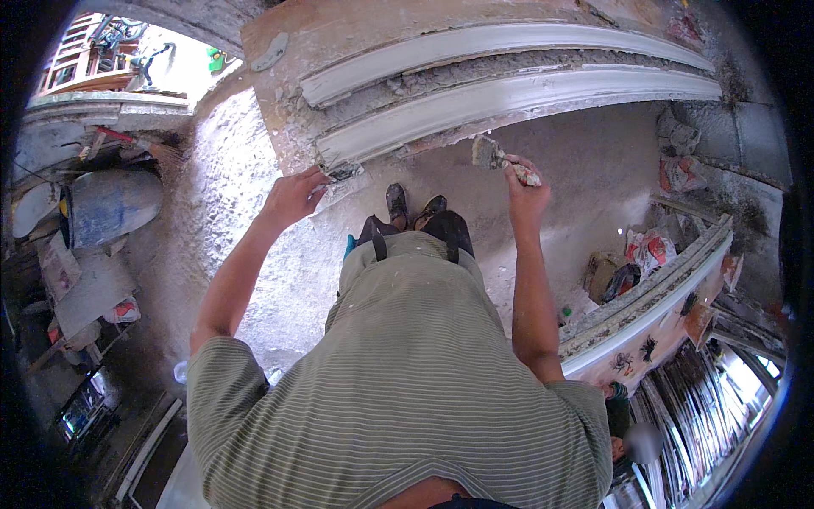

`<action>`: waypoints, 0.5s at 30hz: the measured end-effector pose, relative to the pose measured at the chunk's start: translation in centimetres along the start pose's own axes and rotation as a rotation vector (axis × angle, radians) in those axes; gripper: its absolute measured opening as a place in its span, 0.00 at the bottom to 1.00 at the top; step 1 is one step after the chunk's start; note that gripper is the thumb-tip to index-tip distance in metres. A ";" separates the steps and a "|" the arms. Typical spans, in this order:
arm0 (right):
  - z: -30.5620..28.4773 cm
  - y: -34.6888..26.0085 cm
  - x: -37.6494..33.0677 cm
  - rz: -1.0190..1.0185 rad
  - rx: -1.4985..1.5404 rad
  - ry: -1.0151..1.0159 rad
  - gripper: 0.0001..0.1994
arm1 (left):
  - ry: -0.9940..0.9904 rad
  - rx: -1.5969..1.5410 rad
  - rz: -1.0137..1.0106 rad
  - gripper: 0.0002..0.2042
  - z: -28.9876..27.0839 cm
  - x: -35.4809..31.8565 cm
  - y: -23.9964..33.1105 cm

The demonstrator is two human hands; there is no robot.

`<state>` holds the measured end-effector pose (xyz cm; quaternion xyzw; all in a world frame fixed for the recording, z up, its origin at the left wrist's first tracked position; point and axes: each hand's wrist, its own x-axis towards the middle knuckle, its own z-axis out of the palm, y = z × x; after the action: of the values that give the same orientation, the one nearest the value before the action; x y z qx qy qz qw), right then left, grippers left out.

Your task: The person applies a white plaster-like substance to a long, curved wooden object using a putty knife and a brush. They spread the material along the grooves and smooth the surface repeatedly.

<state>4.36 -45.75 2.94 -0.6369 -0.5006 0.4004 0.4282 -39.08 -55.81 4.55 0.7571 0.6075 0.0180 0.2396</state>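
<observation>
Left hand (292, 197) steadies the moulding (509, 97); right hand (526, 191) grips a trowel (500, 159) beneath it.

Trowel (490, 153) handle buried in right hand (526, 191) grip, legs hidden under torso (shoes showing), far clutter indistinct

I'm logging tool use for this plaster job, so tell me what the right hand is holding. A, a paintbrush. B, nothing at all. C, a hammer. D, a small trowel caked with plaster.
D: the right hand grips a small plaster-caked trowel raised just below the white plaster moulding, while the left hand rests at the moulding's near end.
</observation>
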 end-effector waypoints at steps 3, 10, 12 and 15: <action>-1.2 0.0 -0.8 -0.017 -0.068 0.019 0.08 | -0.083 0.019 0.014 0.12 -0.8 -1.0 -1.7; -4.2 1.8 -1.3 0.141 0.061 0.041 0.07 | -0.005 0.046 0.137 0.11 1.2 6.9 3.4; -4.5 1.4 -1.4 0.108 0.016 0.049 0.08 | -0.005 0.023 0.145 0.11 1.9 11.6 7.3; -4.9 0.3 -1.3 0.104 0.004 0.060 0.08 | -0.008 0.029 0.164 0.12 1.9 14.7 9.5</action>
<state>8.88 -47.78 4.28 -0.6729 -0.4531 0.4038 0.4229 -25.95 -44.18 2.68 0.8077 0.5426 0.0257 0.2291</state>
